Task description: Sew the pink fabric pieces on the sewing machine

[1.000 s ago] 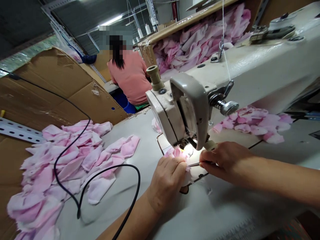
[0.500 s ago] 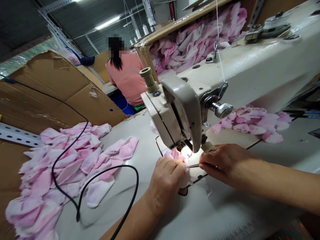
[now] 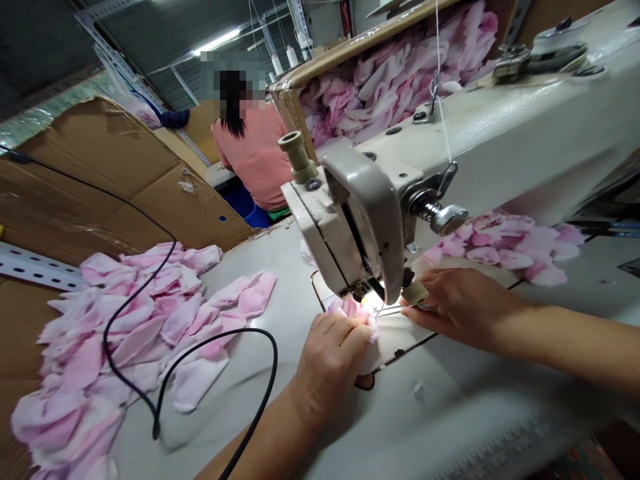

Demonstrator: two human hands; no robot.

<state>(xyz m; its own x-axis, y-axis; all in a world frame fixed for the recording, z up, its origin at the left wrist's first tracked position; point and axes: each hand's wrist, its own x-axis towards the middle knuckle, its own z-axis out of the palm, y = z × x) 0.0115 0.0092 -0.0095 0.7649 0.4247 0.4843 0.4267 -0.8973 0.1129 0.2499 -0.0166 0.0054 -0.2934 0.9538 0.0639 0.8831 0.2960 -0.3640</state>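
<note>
Pressing a bunched piece of pink fabric (image 3: 350,309) down onto the bed of a white industrial sewing machine (image 3: 350,220), right under the lit needle area, the left hand (image 3: 330,370) with its grip clamped on the cloth, fingers curled over the top. Just beside it, the right hand (image 3: 465,310) with its grip closed on slim metal tweezers (image 3: 395,310), their tips reaching to the edge of the fabric.

Across the white counter (image 3: 260,407), on the left, a heap of pink fabric pieces (image 3: 125,333), crossed by a looping black cable (image 3: 104,337) that passes near the left forearm. To the right of the machine's head, behind its arm, a smaller scatter of pink fabric pieces (image 3: 500,247). Beyond the machine, a cardboard bin (image 3: 287,100) stuffed with more pink fabric (image 3: 395,73). Farther off, a co-worker in a salmon-pink shirt (image 3: 255,160), back turned, hands out of sight, beyond large cardboard sheets (image 3: 125,180) and a slotted steel angle bar (image 3: 35,267).
</note>
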